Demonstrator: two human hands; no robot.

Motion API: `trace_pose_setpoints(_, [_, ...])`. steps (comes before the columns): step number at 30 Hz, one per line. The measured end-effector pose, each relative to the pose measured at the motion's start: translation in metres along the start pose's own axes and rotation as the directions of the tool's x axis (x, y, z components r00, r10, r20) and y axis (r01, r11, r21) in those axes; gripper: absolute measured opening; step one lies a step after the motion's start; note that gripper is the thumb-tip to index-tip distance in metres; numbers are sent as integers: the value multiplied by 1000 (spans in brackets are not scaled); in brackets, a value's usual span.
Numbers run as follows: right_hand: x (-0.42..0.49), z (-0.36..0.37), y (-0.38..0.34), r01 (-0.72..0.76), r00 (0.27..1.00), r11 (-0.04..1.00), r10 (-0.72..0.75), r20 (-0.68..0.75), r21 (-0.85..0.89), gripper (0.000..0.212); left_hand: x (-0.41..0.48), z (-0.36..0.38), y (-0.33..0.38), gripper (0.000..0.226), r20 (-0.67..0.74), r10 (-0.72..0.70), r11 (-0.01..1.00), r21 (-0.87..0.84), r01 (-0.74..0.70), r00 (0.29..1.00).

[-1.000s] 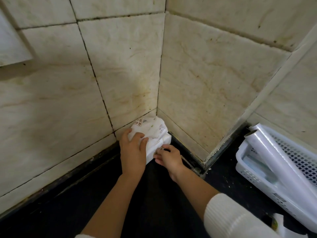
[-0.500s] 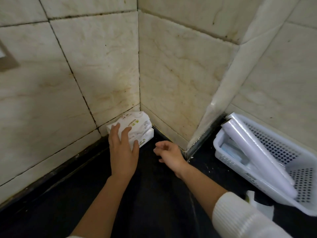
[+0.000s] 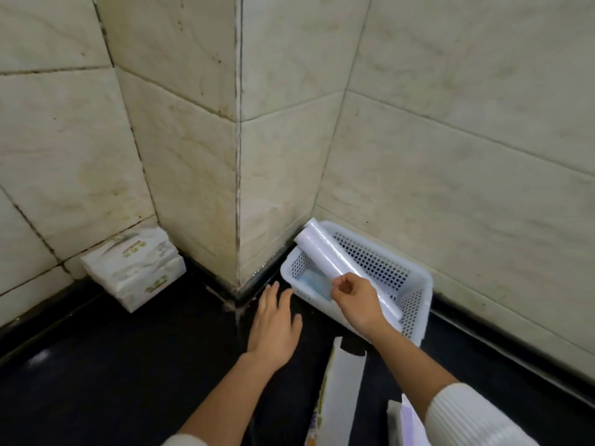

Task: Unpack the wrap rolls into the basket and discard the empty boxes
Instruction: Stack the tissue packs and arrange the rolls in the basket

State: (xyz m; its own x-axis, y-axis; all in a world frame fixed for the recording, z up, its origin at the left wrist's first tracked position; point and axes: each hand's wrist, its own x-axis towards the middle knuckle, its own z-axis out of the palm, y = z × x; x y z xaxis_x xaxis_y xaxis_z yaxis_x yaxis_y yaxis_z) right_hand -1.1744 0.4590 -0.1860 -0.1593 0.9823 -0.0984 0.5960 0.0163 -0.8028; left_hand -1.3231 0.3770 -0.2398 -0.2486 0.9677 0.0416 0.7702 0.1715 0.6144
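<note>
**One roll in the basket, boxes not yet cleared**

Head view: a white perforated basket (image 3: 415,286) sits on the dark counter (image 3: 112,365), tucked into the corner where the tiled wall (image 3: 450,156) meets a tiled pillar. A wrap roll (image 3: 325,249) lies slantwise in it, its far end propped on the rim at the pillar side, its near end down toward the basket's near corner. The right hand (image 3: 355,300) is over the basket, fingers curled and pinched at the roll's near part; it looks to be touching or lightly holding the roll, though whether it truly grips cannot be told. The left hand (image 3: 273,323) hovers flat and open over the counter just beside the basket, holding nothing.

Near the bottom edge, an opened, empty-looking box (image 3: 341,391) lies on the counter, and another piece of packaging (image 3: 402,423) shows beside the right sleeve. A stack of tissue packs (image 3: 135,268) sits apart at the left wall.

Judging by this, at least one roll is unpacked and nearly settled; what remains is likely seating it and discarding the boxes. Whether more rolls wait is not visible.
</note>
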Motion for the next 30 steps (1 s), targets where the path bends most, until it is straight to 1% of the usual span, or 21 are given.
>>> trace_pose_setpoints(3, [18,-18,21,-39,999,974,47,28,-225,29,22,17,21,63,83,17,995,98,-25,996])
trace_pose_setpoints(5, [29,-23,34,-26,998,949,44,50,-316,40,35,25,26,67,66,-29,989,145,19,997])
trace_pose_setpoints(7, [41,-24,43,20,998,920,8,70,-392,47,48,31,28,72,39,-80,973,221,69,996])
trace_pose_setpoints(9, [52,-22,48,72,995,882,-34,89,-465,50,57,37,28,75,44,-104,957,277,88,994])
trace_pose_setpoints(12, [66,-15,55,141,990,815,-101,103,-561,57,60,45,27,77,29,-104,963,252,94,994])
trace_pose_setpoints(15, [76,-6,63,219,974,738,-205,97,-639,64,59,51,23,76,-12,-75,967,244,76,997])
trace_pose_setpoints(18, [80,-4,70,265,960,720,-259,106,-641,65,61,55,20,76,-31,-71,959,274,76,997])
trace_pose_setpoints(20, [81,-9,68,297,952,740,-278,128,-603,65,61,57,19,76,-36,-62,950,306,70,997])
trace_pose_setpoints(22, [83,-21,58,343,936,755,-321,142,-559,59,60,57,18,75,-42,-50,941,333,61,998])
trace_pose_setpoints(23, [85,-30,51,359,930,761,-341,137,-540,57,60,57,17,75,-42,-46,940,336,58,998])
trace_pose_setpoints(25, [94,-50,35,366,926,784,-363,108,-502,59,60,57,17,75,-37,-46,945,322,55,998])
trace_pose_setpoints(27, [109,-69,24,352,931,802,-355,88,-483,58,62,56,18,75,-27,-45,942,332,52,999])
trace_pose_setpoints(30, [134,-85,20,280,958,805,-267,103,-523,51,63,56,18,75,-15,-49,933,357,51,999])
